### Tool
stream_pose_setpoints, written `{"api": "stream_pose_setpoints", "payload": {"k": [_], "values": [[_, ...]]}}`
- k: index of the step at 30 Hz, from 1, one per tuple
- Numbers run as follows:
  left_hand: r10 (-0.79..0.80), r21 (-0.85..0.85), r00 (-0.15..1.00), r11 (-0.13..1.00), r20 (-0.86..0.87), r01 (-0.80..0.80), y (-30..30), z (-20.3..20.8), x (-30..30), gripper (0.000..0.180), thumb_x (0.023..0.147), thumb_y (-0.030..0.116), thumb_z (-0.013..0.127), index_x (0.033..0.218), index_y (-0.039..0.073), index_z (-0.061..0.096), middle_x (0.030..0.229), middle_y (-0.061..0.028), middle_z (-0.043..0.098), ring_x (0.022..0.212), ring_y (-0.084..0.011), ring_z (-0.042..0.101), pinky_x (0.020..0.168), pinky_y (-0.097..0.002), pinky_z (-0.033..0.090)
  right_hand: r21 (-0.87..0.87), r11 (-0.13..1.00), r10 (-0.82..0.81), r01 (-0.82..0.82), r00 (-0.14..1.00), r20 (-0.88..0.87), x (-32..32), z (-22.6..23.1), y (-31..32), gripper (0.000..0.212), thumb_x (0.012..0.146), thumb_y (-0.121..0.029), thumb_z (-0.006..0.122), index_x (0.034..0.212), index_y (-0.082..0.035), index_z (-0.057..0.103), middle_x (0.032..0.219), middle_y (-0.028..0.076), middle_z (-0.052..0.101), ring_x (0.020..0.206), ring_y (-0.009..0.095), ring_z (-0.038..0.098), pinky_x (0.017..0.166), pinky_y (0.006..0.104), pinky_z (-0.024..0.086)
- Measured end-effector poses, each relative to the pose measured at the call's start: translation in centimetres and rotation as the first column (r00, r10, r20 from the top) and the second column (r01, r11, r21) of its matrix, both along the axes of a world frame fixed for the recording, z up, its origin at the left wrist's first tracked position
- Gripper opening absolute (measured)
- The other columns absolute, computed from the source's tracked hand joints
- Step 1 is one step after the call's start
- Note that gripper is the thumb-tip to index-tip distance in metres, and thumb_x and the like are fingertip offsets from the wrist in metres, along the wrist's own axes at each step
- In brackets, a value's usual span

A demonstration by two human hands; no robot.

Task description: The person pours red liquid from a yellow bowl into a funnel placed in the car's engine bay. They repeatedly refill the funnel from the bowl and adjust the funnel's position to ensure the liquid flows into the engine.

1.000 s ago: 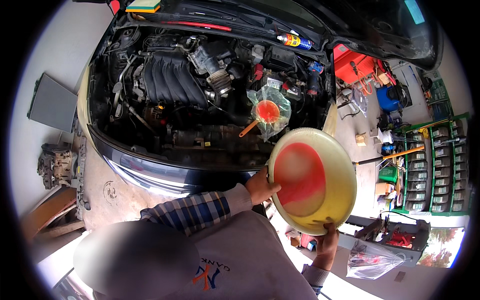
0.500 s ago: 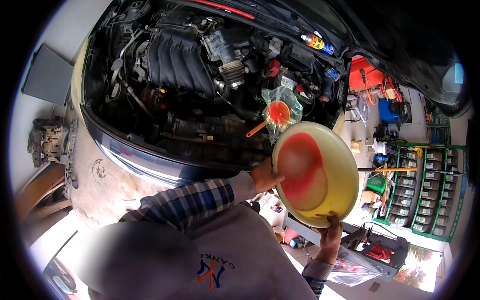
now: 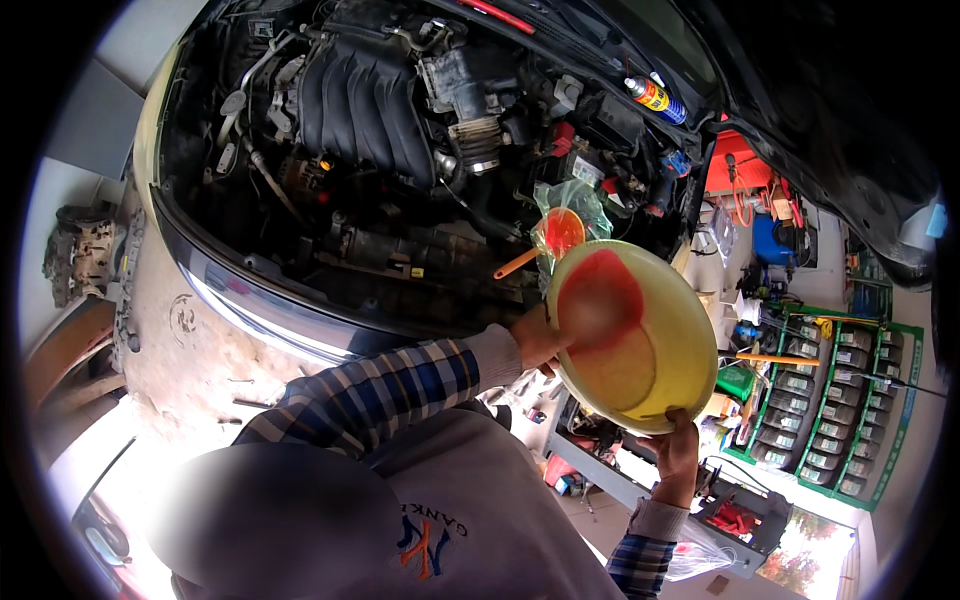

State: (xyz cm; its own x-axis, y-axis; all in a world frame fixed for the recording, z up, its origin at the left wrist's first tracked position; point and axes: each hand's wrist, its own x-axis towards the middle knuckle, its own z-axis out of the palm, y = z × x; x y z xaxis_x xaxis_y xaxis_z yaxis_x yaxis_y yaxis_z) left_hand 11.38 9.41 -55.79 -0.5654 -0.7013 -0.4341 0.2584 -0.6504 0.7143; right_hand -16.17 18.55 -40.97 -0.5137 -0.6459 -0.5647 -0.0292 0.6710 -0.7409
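Note:
I hold a wide yellow basin (image 3: 670, 340) tilted, with red liquid (image 3: 605, 300) pooled along its far left side. My left hand (image 3: 540, 338) is closed on the left rim, its thumb over the edge. At the basin's near right rim, my right hand (image 3: 676, 455) grips with fingertips showing on the inside. Just beyond the far rim, an orange funnel-like piece (image 3: 563, 230) with a straight handle sits in clear plastic (image 3: 590, 207) in the engine bay. The basin covers its near part. Whether liquid is running over the rim cannot be seen.
The open engine bay (image 3: 370, 110) spreads ahead, its front bumper edge (image 3: 270, 315) nearest me. A spray can (image 3: 656, 100) lies by the windshield base, near a cordless power tool (image 3: 668, 180). The raised hood (image 3: 830, 130) hangs at right. A green rack (image 3: 830, 410) holds several dark items.
The basin has tipped a little further toward the engine bay and now hides more of the orange piece. My right hand has risen slightly. The whole view has shifted somewhat.

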Motion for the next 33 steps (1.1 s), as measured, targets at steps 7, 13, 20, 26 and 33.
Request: {"api": "stream_pose_setpoints", "payload": {"k": [7, 13, 20, 26, 33], "values": [[0.041, 0.044, 0.998, 0.998, -0.051, -0.038, -0.3, -1.3, -0.4, 0.049, 0.089, 0.017, 0.062, 0.130, -0.004, 0.046, 0.103, -0.0181, 0.069, 0.074, -0.0244, 0.072, 0.053, -0.0337, 0.062, -0.006, 0.999, 0.044, -0.044, 0.997, -0.066, 1.2, 1.0, -1.8, 0.044, 0.089, -0.020, 0.051, 0.114, 0.016, 0.052, 0.094, 0.024, 0.069, 0.069, 0.031, 0.073, 0.055, 0.0357, 0.065], [0.070, 0.064, 0.995, 0.996, -0.074, -0.065, -0.5, -2.1, -0.4, 0.048, 0.088, 0.017, 0.063, 0.129, -0.004, 0.049, 0.101, -0.0179, 0.070, 0.072, -0.0248, 0.073, 0.053, -0.0341, 0.063, 0.027, 0.996, 0.085, -0.082, 0.991, -0.102, 1.8, 1.5, -2.8, 0.045, 0.090, -0.020, 0.050, 0.116, 0.016, 0.052, 0.094, 0.024, 0.069, 0.071, 0.032, 0.073, 0.055, 0.0347, 0.064], [0.085, 0.097, 0.993, 0.992, -0.080, -0.077, -0.7, -1.9, -0.2, 0.048, 0.087, 0.015, 0.062, 0.129, -0.003, 0.048, 0.100, -0.0180, 0.070, 0.071, -0.0248, 0.072, 0.052, -0.0348, 0.063, 0.042, 0.994, 0.106, -0.102, 0.990, -0.094, 1.5, 1.6, -3.5, 0.045, 0.090, -0.020, 0.051, 0.118, 0.017, 0.051, 0.097, 0.024, 0.070, 0.075, 0.032, 0.074, 0.054, 0.0336, 0.064], [0.110, 0.115, 0.988, 0.989, -0.106, -0.097, -0.7, -2.0, -0.4, 0.048, 0.087, 0.015, 0.062, 0.130, -0.002, 0.048, 0.099, -0.0174, 0.070, 0.071, -0.0252, 0.072, 0.053, -0.0351, 0.063, 0.032, 0.994, 0.105, -0.103, 0.989, -0.101, 1.7, 1.9, -3.7, 0.045, 0.091, -0.020, 0.052, 0.118, 0.016, 0.051, 0.099, 0.024, 0.069, 0.075, 0.031, 0.074, 0.053, 0.0332, 0.064], [0.108, 0.094, 0.992, 0.990, -0.066, -0.102, -0.9, -1.2, 0.2, 0.052, 0.084, 0.014, 0.065, 0.132, -0.001, 0.048, 0.102, -0.0178, 0.070, 0.075, -0.0246, 0.072, 0.052, -0.0341, 0.062, 0.026, 0.994, 0.110, -0.108, 0.990, -0.084, 1.0, 1.6, -3.5, 0.048, 0.091, -0.023, 0.053, 0.123, 0.013, 0.049, 0.102, 0.023, 0.069, 0.077, 0.032, 0.074, 0.057, 0.0377, 0.065]]}}
